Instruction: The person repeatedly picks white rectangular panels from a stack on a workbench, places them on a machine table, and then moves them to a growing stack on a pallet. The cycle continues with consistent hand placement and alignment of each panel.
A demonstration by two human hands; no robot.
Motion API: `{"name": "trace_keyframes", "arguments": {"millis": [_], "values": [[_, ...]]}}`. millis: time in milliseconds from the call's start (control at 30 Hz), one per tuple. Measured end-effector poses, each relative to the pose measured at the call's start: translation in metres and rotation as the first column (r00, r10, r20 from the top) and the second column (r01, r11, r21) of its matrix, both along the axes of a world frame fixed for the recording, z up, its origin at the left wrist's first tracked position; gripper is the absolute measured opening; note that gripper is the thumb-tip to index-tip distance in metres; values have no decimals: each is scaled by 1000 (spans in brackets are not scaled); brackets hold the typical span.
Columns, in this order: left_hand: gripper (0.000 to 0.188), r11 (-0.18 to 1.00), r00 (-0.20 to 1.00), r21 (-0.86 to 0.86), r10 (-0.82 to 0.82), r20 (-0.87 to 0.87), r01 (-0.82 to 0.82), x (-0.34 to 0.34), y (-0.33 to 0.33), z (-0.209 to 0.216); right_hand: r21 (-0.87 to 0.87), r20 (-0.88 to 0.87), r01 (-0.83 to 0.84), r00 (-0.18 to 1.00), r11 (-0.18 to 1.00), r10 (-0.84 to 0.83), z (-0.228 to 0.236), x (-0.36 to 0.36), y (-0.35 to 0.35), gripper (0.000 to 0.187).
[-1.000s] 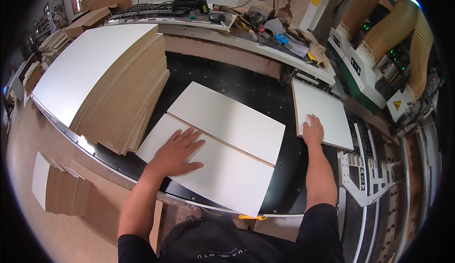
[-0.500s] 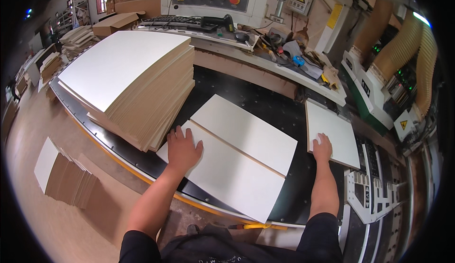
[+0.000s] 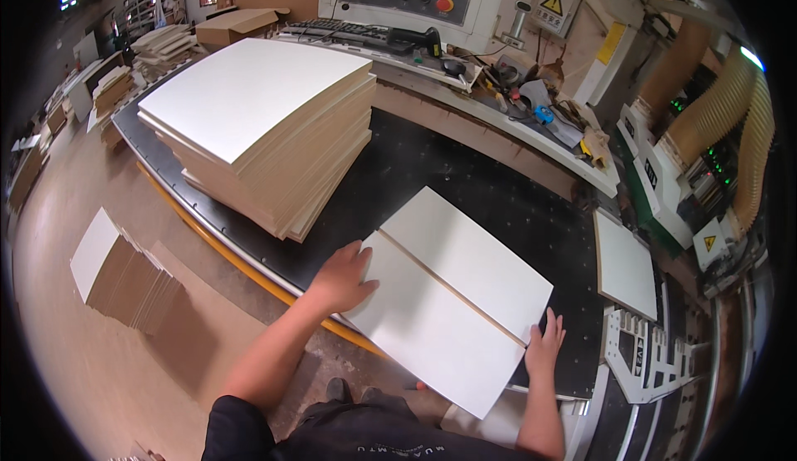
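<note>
Panels (image 3: pixel 432 328), a white pair, lie together at lower centre of the frame, the nearer jutting past the black worktop (image 3: pixel 481 170). The left hand (image 3: pixel 339 278) rests on the nearer panel's left end, thumb spread from fingers; the right hand (image 3: pixel 545 343) touches the pair's right end, fingers slightly parted.

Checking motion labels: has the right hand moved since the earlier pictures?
Yes: the right hand moved downward in view, slightly left, judged against the slotted white bracket.
</note>
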State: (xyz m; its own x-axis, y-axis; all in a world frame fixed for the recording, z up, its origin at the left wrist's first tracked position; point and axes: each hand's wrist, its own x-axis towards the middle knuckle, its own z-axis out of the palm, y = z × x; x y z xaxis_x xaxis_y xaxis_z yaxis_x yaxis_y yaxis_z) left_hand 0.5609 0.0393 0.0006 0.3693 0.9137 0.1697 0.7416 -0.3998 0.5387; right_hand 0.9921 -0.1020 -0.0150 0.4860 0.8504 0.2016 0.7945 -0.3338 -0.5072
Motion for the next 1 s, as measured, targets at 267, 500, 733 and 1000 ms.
{"name": "trace_keyframes", "arguments": {"millis": [267,500,733,1000], "values": [[75,907,899,-72,420,123,-414,12,-134,6,-68,-38,-16,999,998,13,16,-16,-69,58],[49,583,881,-786,240,408,206,-48,-189,15,144,-422,-71,898,987,126,1,3,-126,65],[45,755,530,-576,364,766,313,-85,-280,-5,481,-698,-71,572,874,431,11,-25,-153,71],[42,848,127,-528,520,845,39,-210,-480,-37,290,-921,-290,173,912,348,1,-213,-185,73]]}}
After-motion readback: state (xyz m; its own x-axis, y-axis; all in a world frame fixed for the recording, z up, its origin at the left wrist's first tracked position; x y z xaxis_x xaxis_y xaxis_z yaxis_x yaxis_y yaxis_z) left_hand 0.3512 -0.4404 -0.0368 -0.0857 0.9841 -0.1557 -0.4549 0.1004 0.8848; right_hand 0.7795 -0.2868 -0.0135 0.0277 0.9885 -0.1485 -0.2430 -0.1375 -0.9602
